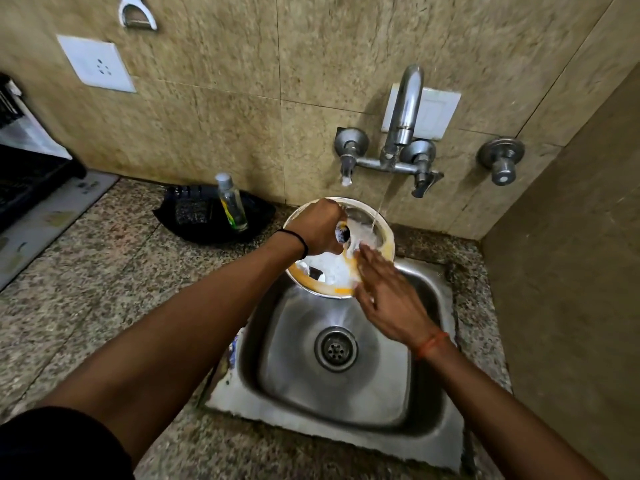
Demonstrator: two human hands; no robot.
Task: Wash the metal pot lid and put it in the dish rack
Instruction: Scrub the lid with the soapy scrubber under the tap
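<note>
The round metal pot lid (330, 268) is held tilted over the back of the steel sink (377, 386), under a thin stream of water from the tap (405, 109). White foam and yellow residue cover its face. My left hand (317, 226) is shut on the lid's knob near the top. My right hand (384, 289) lies flat with its fingers spread on the lid's right side. The black dish rack (24, 181) is at the far left, partly cut off by the frame.
A black tray (194, 220) with a scrubber and a clear bottle (231, 202) sits on the granite counter left of the sink. Tap handles (349, 147) and a valve (502, 161) stick out of the tiled wall. A side wall closes off the right.
</note>
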